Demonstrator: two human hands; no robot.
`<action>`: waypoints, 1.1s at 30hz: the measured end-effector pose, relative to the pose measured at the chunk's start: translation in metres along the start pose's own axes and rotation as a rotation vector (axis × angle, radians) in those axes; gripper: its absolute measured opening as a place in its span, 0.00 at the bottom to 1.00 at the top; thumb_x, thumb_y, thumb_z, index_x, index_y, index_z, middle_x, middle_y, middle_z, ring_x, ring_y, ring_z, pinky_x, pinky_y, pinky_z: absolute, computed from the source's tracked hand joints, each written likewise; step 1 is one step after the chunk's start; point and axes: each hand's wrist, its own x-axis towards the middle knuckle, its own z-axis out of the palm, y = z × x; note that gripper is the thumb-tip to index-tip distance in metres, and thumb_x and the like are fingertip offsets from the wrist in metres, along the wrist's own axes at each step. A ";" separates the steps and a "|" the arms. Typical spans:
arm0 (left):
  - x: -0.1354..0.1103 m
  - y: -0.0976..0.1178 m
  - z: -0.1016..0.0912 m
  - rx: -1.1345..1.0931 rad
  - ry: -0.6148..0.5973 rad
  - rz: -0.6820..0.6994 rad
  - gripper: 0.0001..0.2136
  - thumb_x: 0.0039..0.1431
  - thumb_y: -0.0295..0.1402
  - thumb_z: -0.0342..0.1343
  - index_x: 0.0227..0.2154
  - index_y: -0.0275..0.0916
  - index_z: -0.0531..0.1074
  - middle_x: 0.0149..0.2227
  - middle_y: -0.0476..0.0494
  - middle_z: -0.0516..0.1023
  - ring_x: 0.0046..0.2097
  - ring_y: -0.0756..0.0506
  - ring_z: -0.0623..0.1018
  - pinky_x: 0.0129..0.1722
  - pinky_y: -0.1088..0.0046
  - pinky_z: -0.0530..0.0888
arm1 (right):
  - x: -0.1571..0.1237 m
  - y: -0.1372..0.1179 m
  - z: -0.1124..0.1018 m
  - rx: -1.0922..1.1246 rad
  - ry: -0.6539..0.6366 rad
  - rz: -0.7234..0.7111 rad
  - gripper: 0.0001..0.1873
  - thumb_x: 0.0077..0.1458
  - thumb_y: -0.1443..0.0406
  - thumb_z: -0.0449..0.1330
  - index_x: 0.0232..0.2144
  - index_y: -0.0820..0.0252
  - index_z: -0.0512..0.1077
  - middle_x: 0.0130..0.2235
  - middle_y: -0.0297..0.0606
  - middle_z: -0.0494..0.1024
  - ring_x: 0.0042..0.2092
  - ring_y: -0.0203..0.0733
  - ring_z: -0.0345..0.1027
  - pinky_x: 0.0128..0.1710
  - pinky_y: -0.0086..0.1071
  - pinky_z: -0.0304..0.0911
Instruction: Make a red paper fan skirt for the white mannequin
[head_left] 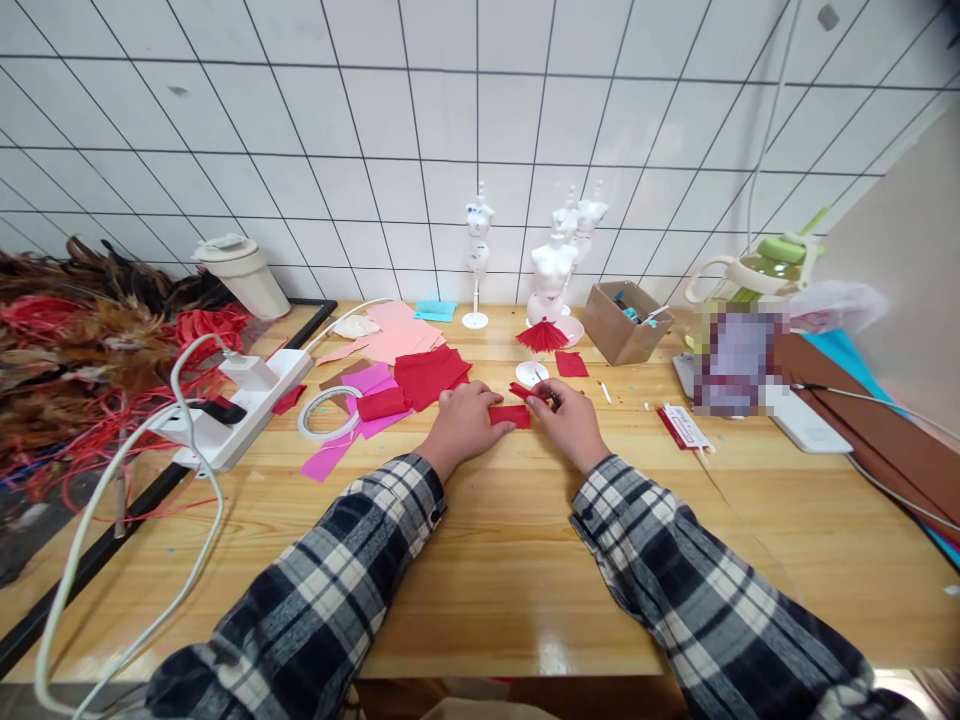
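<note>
My left hand (463, 422) rests on the wooden table (480, 560), its fingertips pressing the left edge of a small red paper rectangle (511, 415). My right hand (570, 420) is closed in a pinch on a folded red paper piece (520, 391) just above that rectangle. Both arms wear plaid sleeves. A stack of red paper sheets (427, 375) and pink sheets (401, 338) lies to the left of my hands. A red pleated paper fan (541, 336) stands behind them.
White mini mannequins (551, 270) stand by the tiled wall, a cardboard box (626, 322) to their right. A white power strip (240, 405) with cables, a tape roll (328, 413), feathers and red strands (82, 340) lie at left. A white cup (244, 275) stands at back left.
</note>
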 end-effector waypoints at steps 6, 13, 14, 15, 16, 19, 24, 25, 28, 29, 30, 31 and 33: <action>-0.006 -0.002 -0.001 -0.028 -0.022 0.042 0.13 0.56 0.43 0.56 0.41 0.45 0.75 0.41 0.44 0.77 0.46 0.40 0.73 0.45 0.60 0.63 | -0.001 0.002 0.009 -0.116 -0.073 -0.016 0.10 0.54 0.61 0.58 0.39 0.52 0.75 0.34 0.32 0.80 0.34 0.39 0.70 0.34 0.29 0.59; -0.011 0.000 -0.005 -0.004 0.115 -0.048 0.22 0.47 0.46 0.63 0.43 0.41 0.67 0.43 0.42 0.74 0.46 0.39 0.71 0.43 0.61 0.65 | 0.013 -0.005 0.014 -0.303 -0.125 -0.059 0.08 0.54 0.60 0.59 0.36 0.51 0.77 0.40 0.35 0.79 0.40 0.41 0.70 0.35 0.30 0.58; -0.011 0.000 -0.006 -0.003 0.116 -0.029 0.21 0.48 0.46 0.62 0.43 0.41 0.68 0.44 0.42 0.73 0.47 0.39 0.71 0.44 0.61 0.65 | 0.015 -0.005 0.014 -0.310 -0.157 -0.063 0.08 0.54 0.60 0.59 0.36 0.51 0.77 0.40 0.35 0.79 0.40 0.41 0.70 0.34 0.30 0.57; -0.011 0.000 -0.006 -0.005 0.117 -0.011 0.20 0.49 0.45 0.62 0.43 0.42 0.68 0.44 0.42 0.73 0.48 0.39 0.70 0.45 0.61 0.65 | 0.017 -0.005 0.015 -0.317 -0.193 -0.062 0.09 0.54 0.59 0.59 0.36 0.50 0.77 0.38 0.34 0.80 0.39 0.40 0.70 0.33 0.29 0.57; -0.011 0.000 -0.007 -0.007 0.117 0.002 0.19 0.50 0.45 0.61 0.42 0.43 0.69 0.45 0.42 0.73 0.48 0.39 0.70 0.46 0.61 0.65 | 0.018 -0.005 0.015 -0.323 -0.226 -0.061 0.09 0.54 0.59 0.59 0.37 0.49 0.77 0.37 0.33 0.80 0.38 0.40 0.70 0.32 0.29 0.56; -0.010 -0.001 -0.006 0.004 0.106 0.031 0.16 0.53 0.45 0.59 0.42 0.43 0.71 0.45 0.43 0.74 0.48 0.40 0.71 0.46 0.61 0.64 | 0.020 -0.003 0.016 -0.325 -0.278 -0.094 0.09 0.55 0.59 0.59 0.37 0.48 0.77 0.38 0.31 0.80 0.39 0.40 0.70 0.33 0.29 0.56; -0.007 -0.002 -0.005 0.063 0.036 0.050 0.12 0.56 0.43 0.57 0.40 0.44 0.76 0.41 0.42 0.79 0.46 0.40 0.72 0.46 0.58 0.60 | 0.017 -0.003 0.016 -0.313 -0.294 -0.145 0.09 0.54 0.61 0.60 0.36 0.49 0.78 0.40 0.32 0.79 0.41 0.40 0.70 0.35 0.29 0.57; -0.007 -0.002 -0.005 0.073 0.035 0.051 0.12 0.57 0.43 0.56 0.39 0.44 0.76 0.41 0.42 0.79 0.46 0.40 0.72 0.47 0.57 0.59 | 0.017 -0.003 0.016 -0.317 -0.295 -0.148 0.09 0.54 0.60 0.60 0.37 0.49 0.78 0.40 0.33 0.79 0.41 0.40 0.70 0.34 0.29 0.57; -0.008 -0.002 -0.006 0.095 0.036 0.059 0.13 0.59 0.44 0.53 0.38 0.44 0.77 0.39 0.42 0.80 0.44 0.40 0.72 0.46 0.55 0.58 | 0.016 -0.002 0.013 -0.312 -0.307 -0.147 0.11 0.54 0.56 0.59 0.36 0.49 0.79 0.37 0.36 0.80 0.38 0.42 0.70 0.32 0.30 0.56; -0.008 -0.001 -0.007 0.100 0.032 0.062 0.13 0.59 0.44 0.52 0.37 0.44 0.78 0.38 0.42 0.80 0.43 0.40 0.72 0.46 0.55 0.58 | 0.015 -0.001 0.011 -0.299 -0.312 -0.136 0.12 0.54 0.55 0.58 0.36 0.49 0.79 0.37 0.36 0.80 0.38 0.42 0.70 0.32 0.30 0.56; -0.008 -0.001 -0.007 0.105 0.027 0.064 0.13 0.60 0.44 0.52 0.35 0.44 0.78 0.37 0.42 0.80 0.43 0.40 0.72 0.47 0.55 0.57 | 0.015 0.000 0.010 -0.277 -0.319 -0.119 0.12 0.55 0.55 0.58 0.36 0.49 0.80 0.37 0.35 0.80 0.38 0.42 0.70 0.32 0.30 0.57; -0.009 -0.001 -0.008 0.109 0.024 0.067 0.14 0.60 0.44 0.51 0.35 0.44 0.78 0.37 0.42 0.80 0.43 0.40 0.72 0.47 0.55 0.57 | 0.015 0.001 0.008 -0.246 -0.326 -0.097 0.13 0.55 0.54 0.58 0.35 0.49 0.80 0.37 0.35 0.81 0.38 0.42 0.71 0.32 0.30 0.57; -0.009 0.000 -0.008 0.115 0.026 0.075 0.14 0.60 0.45 0.51 0.34 0.43 0.78 0.36 0.42 0.80 0.42 0.40 0.72 0.48 0.54 0.57 | 0.014 0.002 0.004 -0.190 -0.333 -0.061 0.14 0.55 0.53 0.57 0.35 0.51 0.80 0.36 0.35 0.81 0.37 0.40 0.71 0.33 0.30 0.58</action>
